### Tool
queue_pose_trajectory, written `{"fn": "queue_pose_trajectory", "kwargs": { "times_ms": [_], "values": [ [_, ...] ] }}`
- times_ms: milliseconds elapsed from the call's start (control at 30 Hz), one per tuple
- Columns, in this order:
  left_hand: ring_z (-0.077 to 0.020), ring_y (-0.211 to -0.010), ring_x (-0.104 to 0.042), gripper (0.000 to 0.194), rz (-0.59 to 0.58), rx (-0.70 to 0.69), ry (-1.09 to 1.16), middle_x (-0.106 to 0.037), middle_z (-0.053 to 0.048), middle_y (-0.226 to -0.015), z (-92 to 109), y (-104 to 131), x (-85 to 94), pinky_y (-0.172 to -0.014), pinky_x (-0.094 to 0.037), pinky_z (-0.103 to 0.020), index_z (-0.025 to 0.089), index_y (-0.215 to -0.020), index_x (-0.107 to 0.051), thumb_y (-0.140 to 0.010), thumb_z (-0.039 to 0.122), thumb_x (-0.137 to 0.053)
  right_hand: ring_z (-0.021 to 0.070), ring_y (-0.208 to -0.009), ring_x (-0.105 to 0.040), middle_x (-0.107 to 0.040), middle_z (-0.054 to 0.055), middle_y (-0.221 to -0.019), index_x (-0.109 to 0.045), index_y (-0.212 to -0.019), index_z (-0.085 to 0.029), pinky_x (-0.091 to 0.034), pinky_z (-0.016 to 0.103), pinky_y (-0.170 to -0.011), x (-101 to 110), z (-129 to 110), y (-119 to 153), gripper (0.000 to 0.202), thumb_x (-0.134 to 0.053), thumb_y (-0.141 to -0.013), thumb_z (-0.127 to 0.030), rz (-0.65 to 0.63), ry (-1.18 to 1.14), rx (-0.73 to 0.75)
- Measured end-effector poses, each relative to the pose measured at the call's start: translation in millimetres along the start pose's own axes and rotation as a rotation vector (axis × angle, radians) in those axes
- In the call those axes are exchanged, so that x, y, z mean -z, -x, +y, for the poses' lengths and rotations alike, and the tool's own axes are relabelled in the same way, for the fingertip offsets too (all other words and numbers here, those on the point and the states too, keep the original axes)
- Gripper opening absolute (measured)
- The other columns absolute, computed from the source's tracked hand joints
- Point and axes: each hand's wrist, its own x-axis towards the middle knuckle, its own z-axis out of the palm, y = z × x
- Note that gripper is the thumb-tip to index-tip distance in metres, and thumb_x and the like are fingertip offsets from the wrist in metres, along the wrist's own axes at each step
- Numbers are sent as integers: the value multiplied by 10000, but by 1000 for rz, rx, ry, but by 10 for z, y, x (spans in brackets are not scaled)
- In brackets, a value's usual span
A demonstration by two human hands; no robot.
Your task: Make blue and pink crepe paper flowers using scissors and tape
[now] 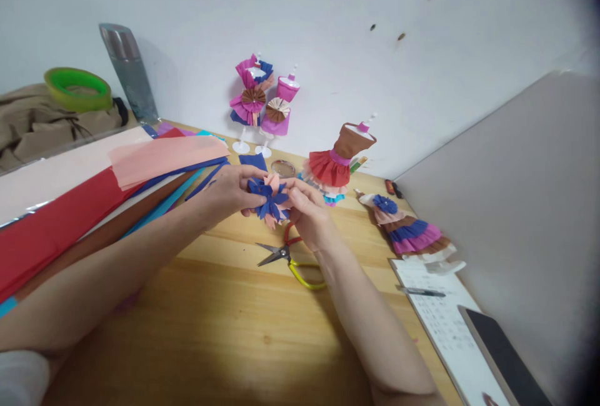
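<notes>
Between my two hands is a paper flower [269, 198] with blue petals over peach ones, held above the table. My left hand [233, 190] grips its left side, thumb at the petals and fingers partly behind. On the other side, my right hand [309, 209] pinches the flower's right edge with thumb and fingers. Just below lies a pair of scissors [284, 252] with blades apart, one red and one yellow handle, partly covered by my right forearm. A folded piece of blue paper [254, 161] and a clear tape roll [283, 168] rest just beyond my hands.
Coloured paper sheets [60, 231] spread at left, near a green tape roll [77, 89] and a bottle [129, 72]. Small dress forms in paper outfits [340, 156] stand along the wall; a paper dress [410, 228] lies at right. Nearby are a written sheet [435, 318], pen [424, 292] and dark tablet-like slab [506, 356].
</notes>
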Motion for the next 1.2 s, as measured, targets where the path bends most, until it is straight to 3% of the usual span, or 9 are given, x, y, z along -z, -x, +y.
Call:
{"fn": "queue_pose_trajectory", "kwargs": {
  "times_ms": [167, 367, 533, 667, 833, 1033, 1200],
  "values": [
    [-59, -396, -535, 363, 3, -3, -18, -631, 49, -514, -11, -3, 0, -400, -441, -149, 73, -1005, -692, -653, -10, -655, 134, -549, -558, -629, -7, -684, -695, -882, -193, -439, 266, -503, 15, 13, -6, 496, -798, -610, -595, -33, 13, 0],
    [-61, -402, -545, 382, 2, -2, -25, -632, 52, -520, -57, -28, -6, -392, -452, -148, 76, -1010, -691, -640, -13, -663, 97, -549, -553, -644, -36, -685, -686, -870, -204, -413, 230, -533, -9, 68, -33, 375, -867, -574, -346, 24, 61, -19],
    [-64, -408, -544, 347, 0, -2, -35, -634, 47, -527, -51, -27, -11, -388, -459, -155, 74, -985, -694, -647, -2, -668, 104, -557, -568, -645, -41, -630, -689, -798, -190, -438, 235, -570, -20, 102, -63, 347, -861, -509, -271, 90, 20, -30],
    [-71, -424, -557, 345, 11, -1, -62, -646, 34, -541, -44, -21, -3, -398, -461, -157, 75, -983, -698, -648, -4, -668, 110, -485, -518, -619, -33, -596, -689, -768, -186, -411, 244, -483, -5, 77, -56, 280, -802, -561, -338, 93, 10, -51],
    [-72, -414, -547, 333, -4, -4, -72, -643, 35, -541, -47, -21, -4, -398, -464, -166, 80, -971, -701, -648, 1, -668, 142, -517, -561, -633, -2, -647, -679, -802, -187, -422, 272, -493, -16, 47, -29, 327, -749, -664, -476, 10, 5, -38],
    [-79, -444, -569, 337, -14, 1, -57, -639, 33, -541, -65, -33, -13, -415, -464, -161, 81, -960, -704, -634, 4, -670, 110, -548, -558, -647, -33, -658, -691, -840, -196, -406, 243, -547, -24, 97, -55, 383, -865, -513, -294, 75, 58, -53],
    [-67, -432, -553, 387, -41, -1, -67, -651, 33, -560, -56, -24, -6, -421, -454, -157, 88, -1019, -707, -641, 12, -677, 109, -569, -564, -660, -37, -662, -689, -810, -196, -431, 252, -588, -14, 125, -77, 354, -844, -496, -244, 101, 70, -46]
  ]
}}
